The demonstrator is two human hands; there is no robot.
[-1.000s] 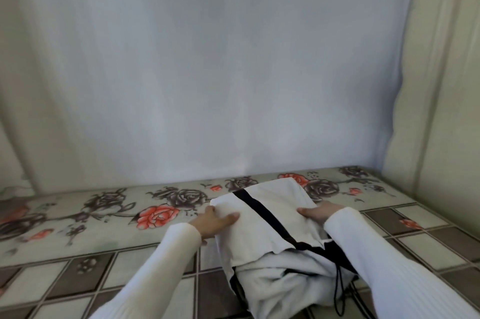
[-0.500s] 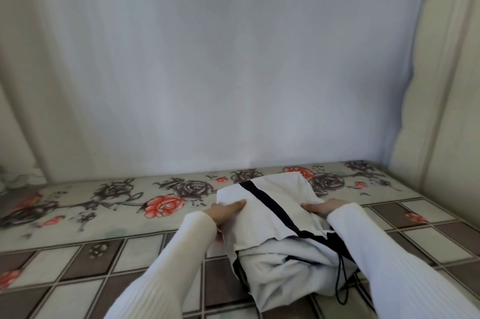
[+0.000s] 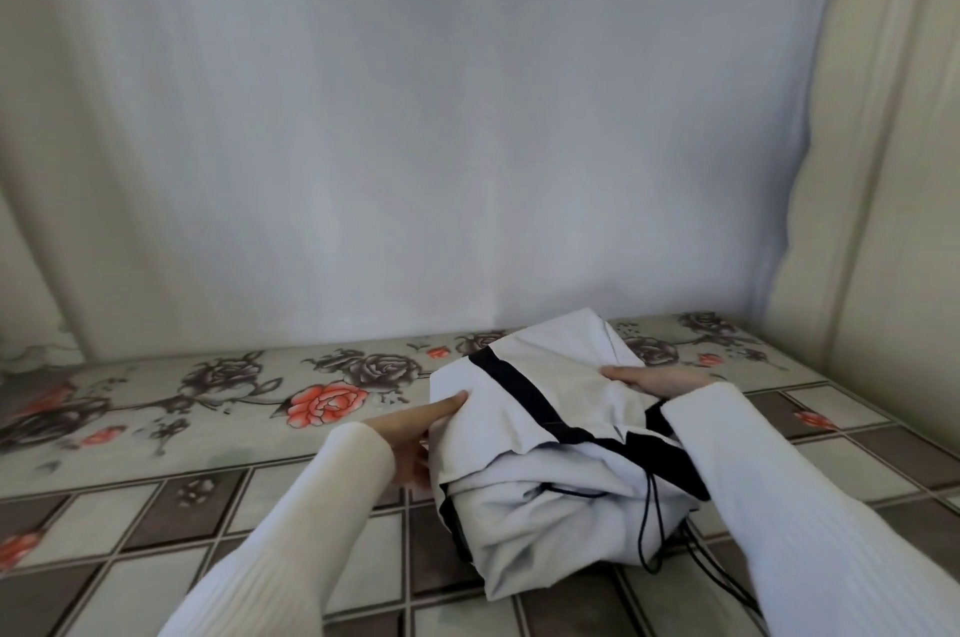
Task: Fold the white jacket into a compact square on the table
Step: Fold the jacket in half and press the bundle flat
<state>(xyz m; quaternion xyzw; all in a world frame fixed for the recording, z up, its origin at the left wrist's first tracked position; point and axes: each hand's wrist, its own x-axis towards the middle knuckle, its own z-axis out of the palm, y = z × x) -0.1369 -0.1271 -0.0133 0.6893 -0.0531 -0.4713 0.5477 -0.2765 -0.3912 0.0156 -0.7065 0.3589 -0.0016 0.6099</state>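
White fabric jacket w/ black stripe (image 3: 540,434) sits bundled on the rose-and-tile patterned worktop (image 3: 208,428), right of centre, near the back. Left hand (image 3: 421,428) grips the top flap's left edge, thumb on top, fingers tucked under. Right hand (image 3: 660,379) clamps the flap's right edge, partly hidden by its white ribbed sleeve (image 3: 810,506). Black drawcord (image 3: 649,522) dangles off the near-right side.
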